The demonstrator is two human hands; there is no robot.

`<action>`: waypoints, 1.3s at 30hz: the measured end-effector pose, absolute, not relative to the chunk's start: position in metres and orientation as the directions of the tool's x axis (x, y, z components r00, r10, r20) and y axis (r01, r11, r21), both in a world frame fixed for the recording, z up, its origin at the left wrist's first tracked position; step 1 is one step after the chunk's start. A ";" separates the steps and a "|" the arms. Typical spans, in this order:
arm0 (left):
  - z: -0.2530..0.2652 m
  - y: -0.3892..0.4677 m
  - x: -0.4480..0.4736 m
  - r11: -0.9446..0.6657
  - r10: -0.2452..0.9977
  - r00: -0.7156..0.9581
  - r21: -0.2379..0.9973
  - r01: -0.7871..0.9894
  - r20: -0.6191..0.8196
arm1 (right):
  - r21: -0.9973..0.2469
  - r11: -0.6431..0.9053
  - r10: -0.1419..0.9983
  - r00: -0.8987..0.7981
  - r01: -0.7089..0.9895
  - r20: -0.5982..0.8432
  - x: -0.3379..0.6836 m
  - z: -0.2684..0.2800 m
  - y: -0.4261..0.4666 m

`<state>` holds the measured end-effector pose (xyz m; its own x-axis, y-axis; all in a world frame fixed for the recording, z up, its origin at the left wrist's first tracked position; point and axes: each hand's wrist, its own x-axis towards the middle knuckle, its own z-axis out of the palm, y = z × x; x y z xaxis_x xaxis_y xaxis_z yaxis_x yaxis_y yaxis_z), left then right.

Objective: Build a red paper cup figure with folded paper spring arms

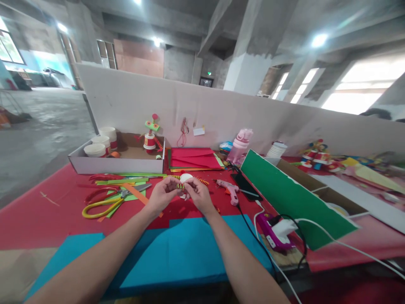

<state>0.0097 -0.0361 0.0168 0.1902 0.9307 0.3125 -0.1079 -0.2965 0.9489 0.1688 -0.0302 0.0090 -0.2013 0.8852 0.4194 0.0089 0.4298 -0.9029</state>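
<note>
Over the red tabletop, my left hand point(163, 194) and my right hand point(198, 195) meet with bent fingers. Pinched between them is a small folded paper strip point(180, 185) in green with darker and yellowish bands. Just behind the fingers is a white paper cup point(186, 178), partly hidden by my hands. An orange pleated paper strip point(203, 182) sticks out to the right of the cup. Left of my hands lie yellow-handled scissors point(101, 208) on green and orange paper strips. A pink glue gun point(230, 190) rests to the right.
A white box point(117, 166) at back left holds paper cups and a paper-cup figure point(149, 141). Red paper sheets point(191, 158) lie at the back, beside a pink bottle point(239, 147). A green board point(291, 196), a purple power strip point(275, 236) and cables occupy the right.
</note>
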 end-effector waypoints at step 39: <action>0.017 -0.034 0.008 -0.274 0.930 0.219 0.954 -0.124 0.296 | -0.925 0.375 0.903 -0.202 -0.066 0.380 0.171 0.019 -0.036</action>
<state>0.0078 -0.0344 0.0165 0.2189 0.9298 0.2959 -0.1244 -0.2742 0.9536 0.1714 -0.0359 0.0194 -0.2016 0.9027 0.3802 -0.0665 0.3747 -0.9248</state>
